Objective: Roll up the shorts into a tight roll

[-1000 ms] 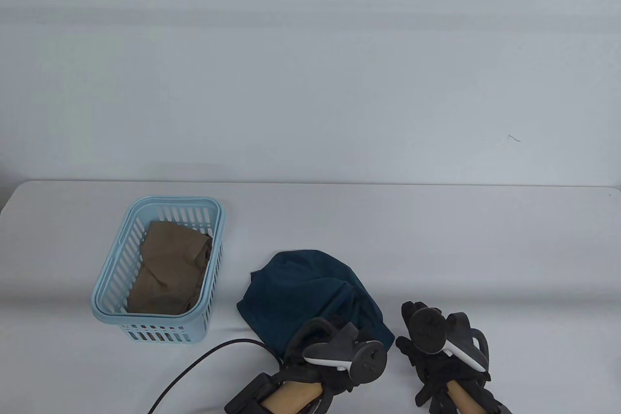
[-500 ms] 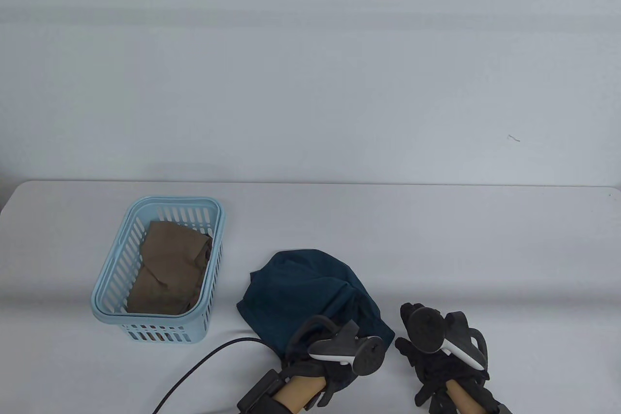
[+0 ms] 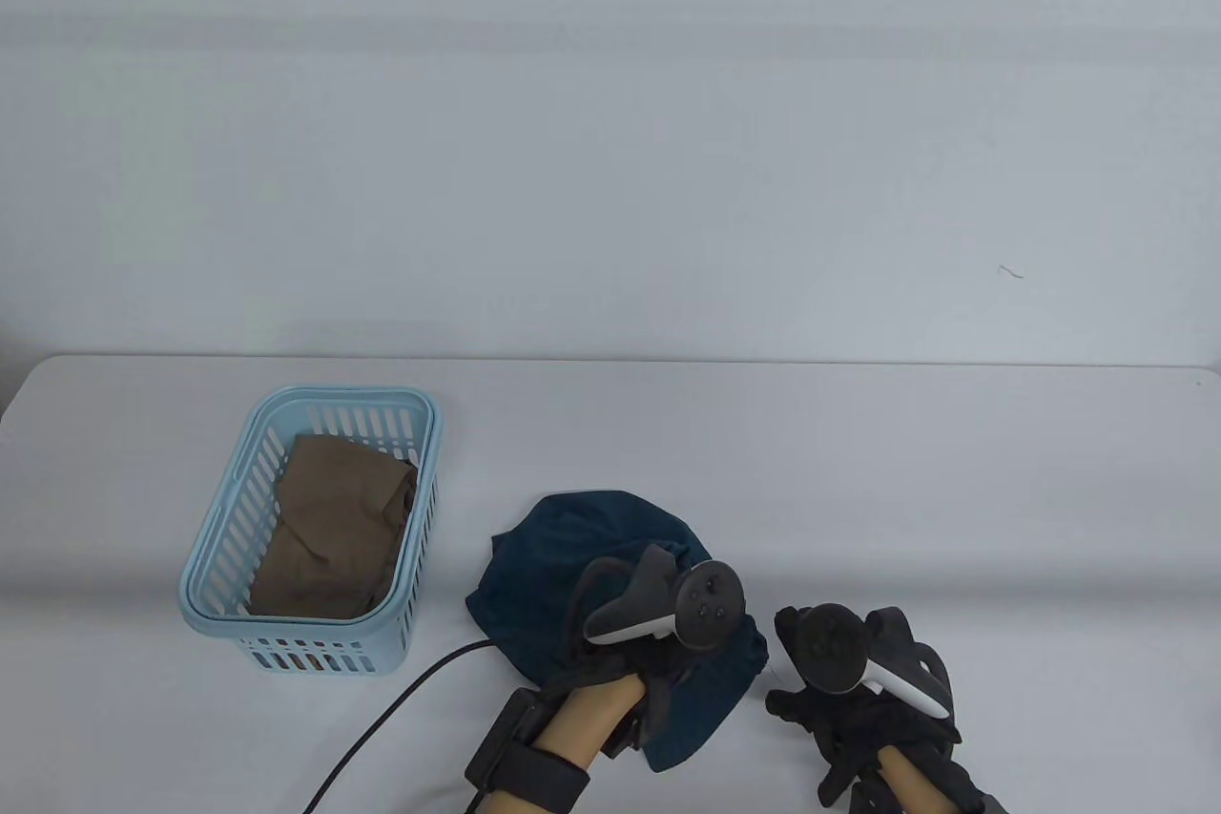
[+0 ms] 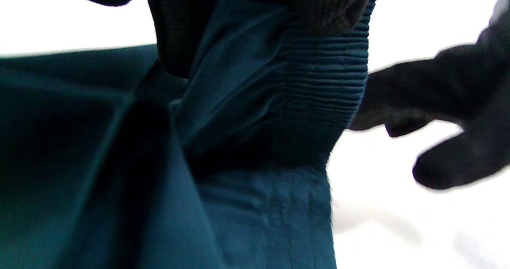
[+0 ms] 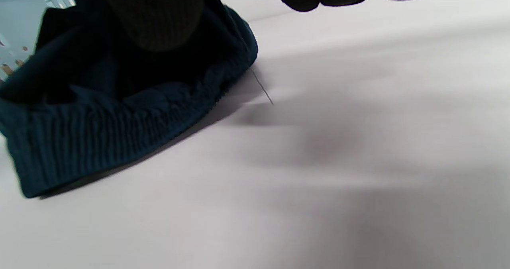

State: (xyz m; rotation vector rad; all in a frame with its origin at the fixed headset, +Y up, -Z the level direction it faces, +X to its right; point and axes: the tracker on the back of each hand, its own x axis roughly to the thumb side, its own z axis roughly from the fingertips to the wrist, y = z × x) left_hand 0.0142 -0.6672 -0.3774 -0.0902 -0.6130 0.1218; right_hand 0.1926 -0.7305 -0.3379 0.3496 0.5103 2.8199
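A: Shorts lying crumpled on the bench, right of the basket.
B: Left hand gripping the waistband; right hand hovering beside, fingers loosely apart, holding nothing.

**Colours on the surface**

The shorts are dark teal, their waistband finely ribbed. The basket is pale blue, the cloth inside plain tan-brown. Both hands wear black gloves; the surface is pale grey-white.
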